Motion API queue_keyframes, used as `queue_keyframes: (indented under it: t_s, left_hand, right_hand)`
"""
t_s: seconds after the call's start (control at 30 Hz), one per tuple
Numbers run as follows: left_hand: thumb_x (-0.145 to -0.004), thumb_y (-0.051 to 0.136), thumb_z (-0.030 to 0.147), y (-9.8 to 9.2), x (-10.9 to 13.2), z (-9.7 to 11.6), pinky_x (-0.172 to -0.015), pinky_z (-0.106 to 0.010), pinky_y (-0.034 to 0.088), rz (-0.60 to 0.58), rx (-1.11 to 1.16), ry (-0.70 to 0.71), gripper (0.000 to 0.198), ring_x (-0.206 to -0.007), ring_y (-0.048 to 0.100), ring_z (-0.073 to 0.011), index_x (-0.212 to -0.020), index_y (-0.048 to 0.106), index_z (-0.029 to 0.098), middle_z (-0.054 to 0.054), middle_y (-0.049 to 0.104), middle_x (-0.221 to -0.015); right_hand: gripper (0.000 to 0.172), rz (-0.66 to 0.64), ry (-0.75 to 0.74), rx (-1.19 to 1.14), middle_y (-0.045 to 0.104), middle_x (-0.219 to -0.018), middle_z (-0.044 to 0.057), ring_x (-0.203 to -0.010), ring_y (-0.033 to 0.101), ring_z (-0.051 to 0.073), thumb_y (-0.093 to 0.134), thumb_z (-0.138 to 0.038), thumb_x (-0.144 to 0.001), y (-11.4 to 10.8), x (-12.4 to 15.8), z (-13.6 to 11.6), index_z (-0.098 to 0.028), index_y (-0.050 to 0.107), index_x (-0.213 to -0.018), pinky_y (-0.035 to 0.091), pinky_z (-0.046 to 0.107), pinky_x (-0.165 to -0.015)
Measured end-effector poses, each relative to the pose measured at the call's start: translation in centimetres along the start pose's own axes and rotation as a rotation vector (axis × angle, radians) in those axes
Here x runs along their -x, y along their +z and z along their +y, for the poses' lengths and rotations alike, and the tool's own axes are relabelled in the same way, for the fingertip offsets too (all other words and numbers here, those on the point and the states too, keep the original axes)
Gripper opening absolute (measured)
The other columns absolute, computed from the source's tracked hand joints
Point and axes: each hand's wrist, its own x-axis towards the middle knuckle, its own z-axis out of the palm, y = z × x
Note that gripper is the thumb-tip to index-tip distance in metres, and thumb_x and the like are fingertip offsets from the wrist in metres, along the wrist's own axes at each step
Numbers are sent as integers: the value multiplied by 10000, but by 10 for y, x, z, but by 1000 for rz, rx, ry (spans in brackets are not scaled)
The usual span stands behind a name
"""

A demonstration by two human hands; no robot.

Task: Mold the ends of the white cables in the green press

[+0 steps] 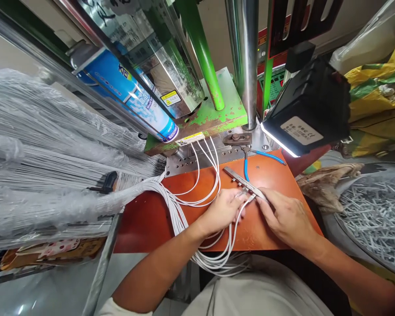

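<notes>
My right hand (288, 217) is closed around the near end of a narrow metal bar (233, 174), a mold insert with several small pegs along its side. The bar is held at a slant above the orange work surface (270, 175). My left hand (225, 208) is closed at the bar's left side, its fingers pinching the end of a white cable; the fingertips partly hide that end. Another white cable (239, 219) runs from the bar, close to both hands, down toward my lap. A loose bundle of white cables (176, 210) curves across the surface beside my left forearm.
Ahead stands a press with a green plate (230, 105), with several white cables running under it. Blue-handled pliers (270, 156) lie at its base. A spray can (125, 92) stands left, a lit lamp (309, 105) right. A bin of white scraps (375, 215) is at far right.
</notes>
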Motion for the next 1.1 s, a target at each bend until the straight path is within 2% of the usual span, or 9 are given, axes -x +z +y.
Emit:
queue_keyframes:
  t_s: [0.07,0.13,0.3,0.5,0.63,0.77,0.83,0.93,1.1]
  left_hand:
    - [-989,524,577,-6,0,0,-484,-195,338,92,-64,71,419,-477,442,-73,-933,577,165,48,524,-594]
    - [-993,524,558,-9,-1,1,-468,-195,285,124,-66,81,396,-455,376,-64,-907,552,172,71,467,-555]
    - [-966,548,519,-7,-6,4,-420,-201,237,76,5,11,355,-394,337,-60,-859,534,181,78,466,-527]
    - [-909,600,479,-9,-13,5,-451,-206,192,25,33,8,350,-418,277,-42,-781,563,155,88,397,-501]
    - [-902,611,479,-6,-15,5,-441,-210,189,31,45,52,361,-415,302,-46,-761,567,150,69,426,-497]
    - [-971,525,503,-10,-11,4,-446,-212,316,-18,-35,19,356,-432,470,-86,-888,575,161,10,585,-613]
    - [-1004,491,495,-17,-10,2,-500,-206,363,107,-165,99,341,-495,501,-87,-902,555,177,18,577,-646]
    - [-1004,508,446,-25,-11,-3,-529,-190,342,329,-278,176,290,-529,446,-76,-857,506,196,58,491,-608]
    - [-951,563,435,-29,-16,1,-495,-186,309,182,-166,84,300,-463,391,-55,-797,537,180,67,492,-570]
  right_hand:
    - [291,21,20,-30,740,-1023,10,-818,692,196,439,-370,-1080,0,-1,0,-230,654,-1219,397,321,-702]
    - [299,20,9,-8,743,-1016,11,-799,692,201,442,-375,-1080,0,-2,0,-223,658,-1221,403,329,-703]
    - [299,-2,-33,36,736,-985,15,-757,672,202,427,-379,-1081,2,-3,1,-221,654,-1192,373,337,-664]
    - [303,-23,-92,115,654,-795,12,-637,583,188,410,-375,-1074,2,-1,3,-202,658,-1054,311,345,-607]
    - [285,-42,-117,97,664,-814,8,-656,598,194,427,-365,-1064,2,-2,4,-204,661,-1075,324,346,-612]
    - [265,28,-75,62,724,-942,10,-731,655,199,466,-350,-1059,1,-3,3,-214,669,-1162,379,337,-643]
    - [278,64,-38,36,741,-1041,29,-803,687,207,470,-339,-1061,1,-2,3,-201,664,-1205,411,334,-676]
    - [291,61,-20,17,746,-1086,47,-866,709,225,476,-340,-1062,1,-2,4,-186,666,-1219,446,337,-720]
    - [297,46,-33,37,750,-1111,46,-903,720,243,482,-344,-1058,1,-3,4,-192,671,-1229,457,344,-734]
